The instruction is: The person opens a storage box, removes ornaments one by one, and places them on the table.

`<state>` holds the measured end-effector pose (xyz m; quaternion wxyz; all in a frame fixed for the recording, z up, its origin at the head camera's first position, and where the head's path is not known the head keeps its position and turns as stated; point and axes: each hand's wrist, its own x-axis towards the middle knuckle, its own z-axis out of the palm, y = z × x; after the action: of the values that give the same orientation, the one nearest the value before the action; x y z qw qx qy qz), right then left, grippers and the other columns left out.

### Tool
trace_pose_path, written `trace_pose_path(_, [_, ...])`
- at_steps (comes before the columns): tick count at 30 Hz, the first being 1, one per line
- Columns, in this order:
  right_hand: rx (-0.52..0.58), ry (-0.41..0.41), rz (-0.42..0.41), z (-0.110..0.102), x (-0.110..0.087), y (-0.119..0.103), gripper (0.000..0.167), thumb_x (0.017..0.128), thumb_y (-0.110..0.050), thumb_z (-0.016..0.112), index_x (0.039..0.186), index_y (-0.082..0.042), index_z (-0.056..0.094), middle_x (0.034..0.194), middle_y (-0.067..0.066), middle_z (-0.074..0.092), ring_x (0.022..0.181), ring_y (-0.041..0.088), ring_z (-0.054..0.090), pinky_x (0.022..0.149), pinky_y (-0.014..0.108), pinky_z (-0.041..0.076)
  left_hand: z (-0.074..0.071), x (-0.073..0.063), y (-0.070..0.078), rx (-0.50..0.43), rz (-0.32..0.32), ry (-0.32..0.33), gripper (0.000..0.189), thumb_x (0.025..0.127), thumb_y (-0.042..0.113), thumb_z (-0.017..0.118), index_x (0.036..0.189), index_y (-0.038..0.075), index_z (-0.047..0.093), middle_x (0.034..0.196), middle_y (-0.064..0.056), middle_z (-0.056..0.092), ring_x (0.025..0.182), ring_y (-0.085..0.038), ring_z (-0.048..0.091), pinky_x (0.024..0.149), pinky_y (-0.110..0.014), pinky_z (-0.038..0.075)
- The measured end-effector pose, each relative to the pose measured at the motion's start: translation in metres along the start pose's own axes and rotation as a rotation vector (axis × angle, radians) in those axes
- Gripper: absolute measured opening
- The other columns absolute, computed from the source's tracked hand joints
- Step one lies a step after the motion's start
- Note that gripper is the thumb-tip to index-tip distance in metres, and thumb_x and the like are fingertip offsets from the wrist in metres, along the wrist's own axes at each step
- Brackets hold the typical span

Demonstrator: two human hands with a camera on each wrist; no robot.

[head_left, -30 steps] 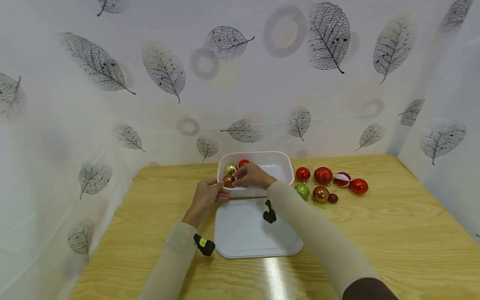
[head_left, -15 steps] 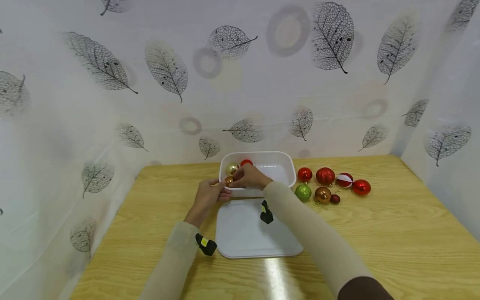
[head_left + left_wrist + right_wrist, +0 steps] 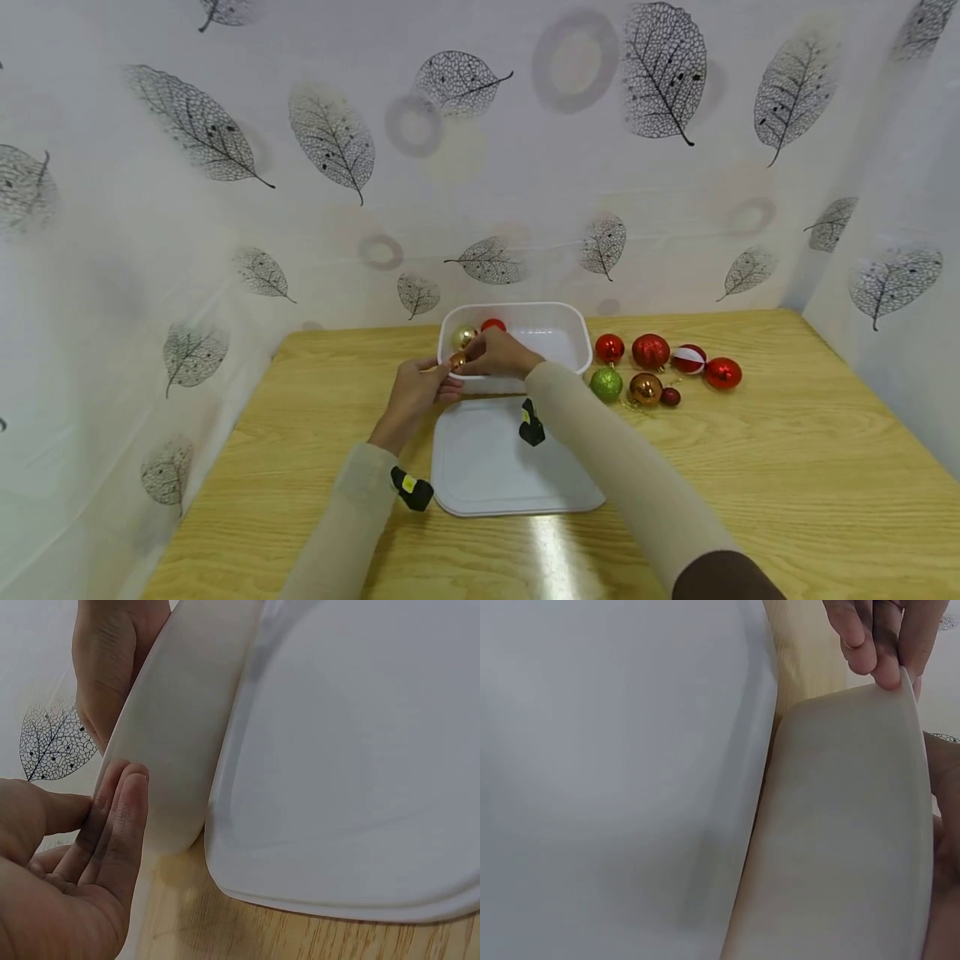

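A white plastic box stands at the back of the table. My left hand pinches its rim at the front left corner, thumb over the edge and fingers against the outer wall, as the left wrist view shows. Reaching over the front rim, my right hand has its fingertips down on a shiny copper Christmas bauble inside that corner. Behind it in the box sit a gold bauble and a red bauble. The box wall hides the right fingertips in the right wrist view.
A white lid lies flat in front of the box. To the right are several baubles, among them a green glitter one, a copper one, and a red one with a white band. A leaf-patterned curtain hangs behind.
The right hand has shifted slightly left over the copper bauble, which shows less now. The left hand keeps its grip on the rim. The whole view has moved a little.
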<state>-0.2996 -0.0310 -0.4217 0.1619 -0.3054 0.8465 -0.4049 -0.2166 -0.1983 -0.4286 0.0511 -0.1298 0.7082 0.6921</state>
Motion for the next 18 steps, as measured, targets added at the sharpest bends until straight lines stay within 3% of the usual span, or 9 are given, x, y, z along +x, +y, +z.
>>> trace_pose_path(5, [0.005, 0.033, 0.051, -0.006, -0.003, 0.0, 0.029, 0.086, -0.024, 0.083, 0.102, -0.002, 0.078, 0.091, 0.003, 0.075, 0.08, 0.011, 0.064, 0.073, 0.022, 0.056, 0.001, 0.0, 0.0, -0.002, -0.008, 0.003, 0.041, 0.105, 0.01, 0.055, 0.14, -0.012, 0.05, 0.083, -0.016, 0.073, 0.068, -0.016, 0.072, 0.07, -0.028, 0.065])
trace_pose_path(10, [0.069, 0.064, 0.094, -0.015, -0.007, 0.001, 0.033, 0.086, -0.017, 0.082, 0.11, 0.003, 0.074, 0.101, 0.011, 0.075, 0.081, 0.016, 0.069, 0.073, 0.024, 0.061, 0.002, -0.001, 0.001, 0.001, -0.008, 0.006, 0.04, 0.106, 0.01, 0.055, 0.139, -0.011, 0.051, 0.081, -0.014, 0.073, 0.067, -0.015, 0.072, 0.07, -0.028, 0.065])
trace_pose_path(18, [0.17, 0.077, 0.14, -0.034, -0.02, -0.002, 0.038, 0.087, -0.016, 0.082, 0.117, 0.004, 0.071, 0.111, 0.016, 0.072, 0.096, 0.027, 0.07, 0.085, 0.038, 0.063, 0.001, -0.003, 0.003, 0.01, -0.007, 0.004, 0.038, 0.106, 0.009, 0.054, 0.138, -0.011, 0.052, 0.079, -0.014, 0.072, 0.067, -0.015, 0.072, 0.069, -0.028, 0.065])
